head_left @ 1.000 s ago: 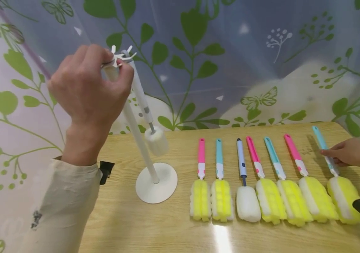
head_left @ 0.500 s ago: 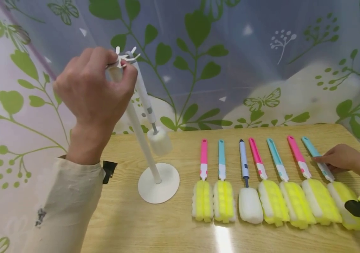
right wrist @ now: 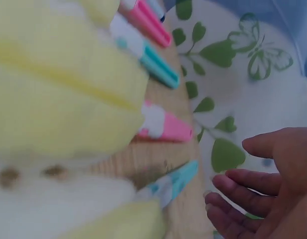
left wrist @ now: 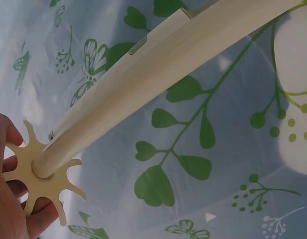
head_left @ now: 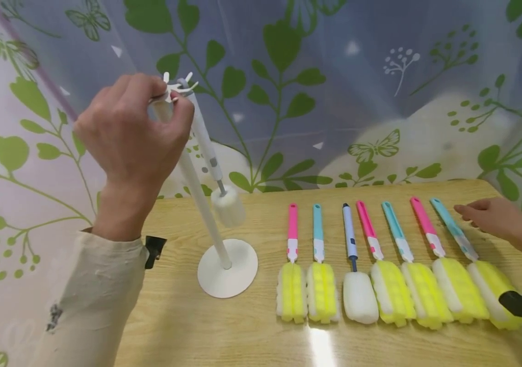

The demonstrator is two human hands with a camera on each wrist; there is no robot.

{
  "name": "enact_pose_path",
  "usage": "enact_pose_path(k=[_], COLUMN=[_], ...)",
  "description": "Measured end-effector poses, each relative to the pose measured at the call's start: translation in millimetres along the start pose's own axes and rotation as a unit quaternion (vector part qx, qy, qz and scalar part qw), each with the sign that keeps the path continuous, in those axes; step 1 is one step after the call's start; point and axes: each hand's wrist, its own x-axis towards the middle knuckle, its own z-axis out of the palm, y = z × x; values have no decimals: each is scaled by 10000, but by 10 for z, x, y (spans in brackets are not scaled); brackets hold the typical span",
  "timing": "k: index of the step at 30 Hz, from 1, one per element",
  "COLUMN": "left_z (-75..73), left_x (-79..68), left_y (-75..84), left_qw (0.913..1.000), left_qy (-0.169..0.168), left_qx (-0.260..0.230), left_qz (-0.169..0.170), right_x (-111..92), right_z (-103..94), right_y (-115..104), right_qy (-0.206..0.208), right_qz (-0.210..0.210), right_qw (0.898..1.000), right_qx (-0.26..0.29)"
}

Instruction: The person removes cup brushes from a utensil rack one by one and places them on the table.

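Observation:
At the upper left in the head view, my left hand (head_left: 125, 127) grips the hooked top of a white brush stand (head_left: 197, 188). Its fingers reach around the star-shaped hook head (left wrist: 40, 185) in the left wrist view. One white-handled bottle brush (head_left: 203, 135) with a white sponge hangs from a hook. My right hand (head_left: 501, 219) hovers just right of the rightmost teal-handled bottle brush (head_left: 453, 227), apart from it. Nothing is in that hand, whose loosely bent fingers (right wrist: 250, 189) show in the right wrist view.
Bottle brushes lie in a row, handles away from me: pink (head_left: 292, 224), teal (head_left: 318, 224), lavender with a white sponge (head_left: 360, 298), and several more with yellow-and-white sponges. They rest on a wooden table (head_left: 242, 331). A leaf-patterned curtain (head_left: 261, 117) hangs behind.
My right hand has lowered the rightmost teal-handled brush, its handle swinging left toward the row, then let go and drawn slightly away. My left hand keeps its grip on the stand.

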Motion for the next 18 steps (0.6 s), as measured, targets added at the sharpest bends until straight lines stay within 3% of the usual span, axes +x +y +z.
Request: enact_pose_path(k=[6,11,18], left_z=[-5,1,22], left_x=[-15,-25,-23], left_y=[-11,-28,-74], left_qw=[9999,9997,9976], left_qy=[50,149,363], left_qx=[-107,-182,-586], left_qz=[37,68,115], right_x=[-5,-8,-21], right_z=[4,-44,-49], right_y=[-509,-1041,-1715], right_qy=[264,238,224], right_qz=[-390,-766,-1201], right_qw=[9979,9946,9814], right_qx=[434,664,1483])
